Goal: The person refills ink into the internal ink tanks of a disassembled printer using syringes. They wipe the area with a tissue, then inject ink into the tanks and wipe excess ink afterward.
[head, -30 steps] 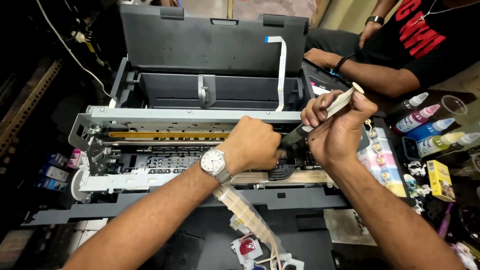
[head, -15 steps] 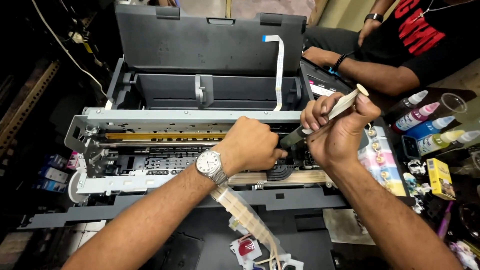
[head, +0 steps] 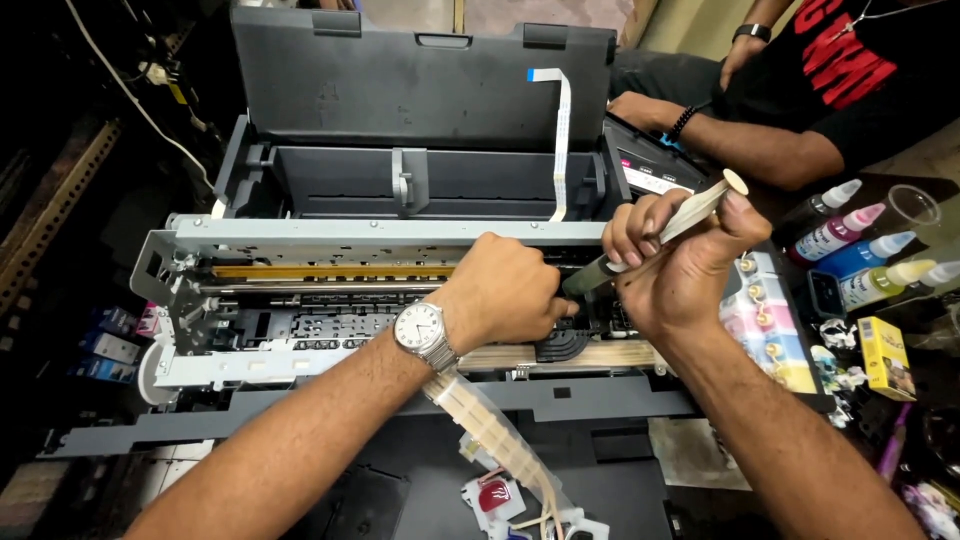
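An opened grey printer (head: 400, 100) with its cover off lies in front of me, its metal frame and rails (head: 330, 270) bare. My left hand (head: 505, 290), wristwatch on the wrist, is closed around a dark part at the print carriage (head: 565, 340). My right hand (head: 680, 255) grips a syringe (head: 690, 215) whose plunger points up and to the right and whose dark tip points down toward the carriage, next to my left hand's fingers. A band of thin ink tubes (head: 490, 425) runs from under my left wrist down toward me.
Several ink bottles (head: 850, 240) stand at the right, beside the printer's ink tank block (head: 775, 330) and a small yellow box (head: 885, 355). Another person in a black shirt sits at the upper right with a forearm (head: 760, 145) on the table. A white ribbon cable (head: 560, 140) hangs over the printer.
Both hands stay at the carriage with the syringe; only the view has shifted slightly.
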